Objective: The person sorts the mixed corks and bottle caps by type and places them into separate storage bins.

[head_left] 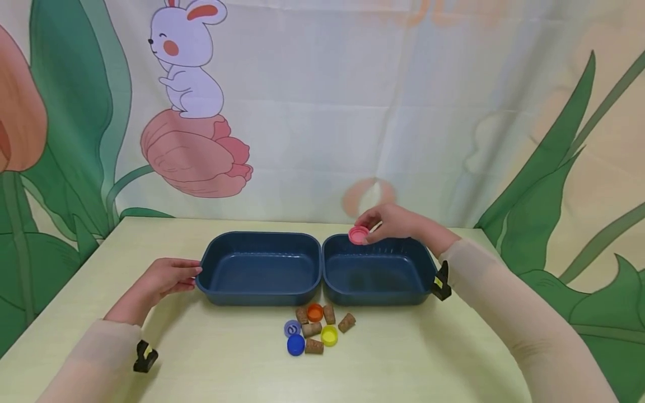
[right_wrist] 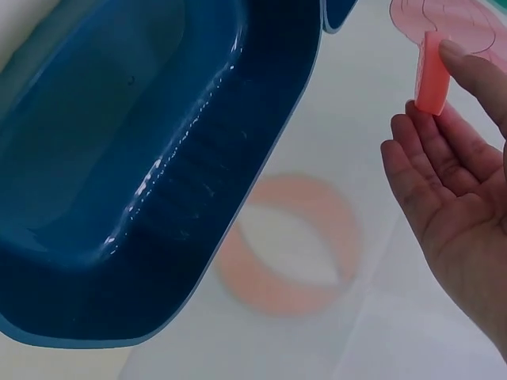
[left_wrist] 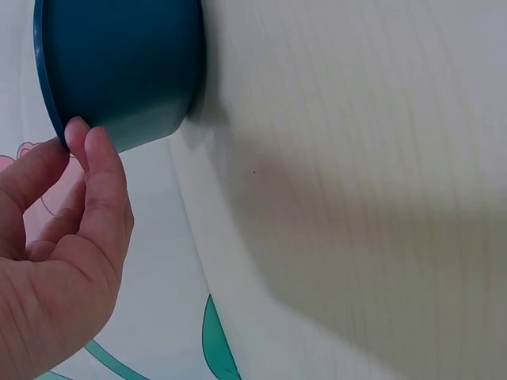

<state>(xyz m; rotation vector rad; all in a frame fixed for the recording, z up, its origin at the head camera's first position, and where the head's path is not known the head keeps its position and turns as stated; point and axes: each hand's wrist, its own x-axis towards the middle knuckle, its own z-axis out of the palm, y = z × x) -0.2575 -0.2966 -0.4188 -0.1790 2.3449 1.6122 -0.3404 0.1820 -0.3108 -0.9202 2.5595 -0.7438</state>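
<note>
A pink bottle cap (head_left: 358,235) is pinched between the thumb and fingers of my right hand (head_left: 390,222), held up over the back rim of the right dark-blue bin (head_left: 380,299). The right wrist view shows the cap (right_wrist: 432,73) edge-on, with the remaining fingers spread below it. At the far left, my left hand (head_left: 171,275) pinches the rim of the left dark-blue bin (head_left: 259,299) at its left end. Thumb and fingertips meet at that rim in the left wrist view, where the hand (left_wrist: 75,237) shows beside the bin wall (left_wrist: 127,71).
In front of the bins lies a loose group: several corks (head_left: 314,347), an orange cap (head_left: 314,312), a yellow cap (head_left: 329,336), a blue cap (head_left: 295,345) and a light purple cap (head_left: 292,328). The bins stand side by side before a printed curtain (head_left: 312,140).
</note>
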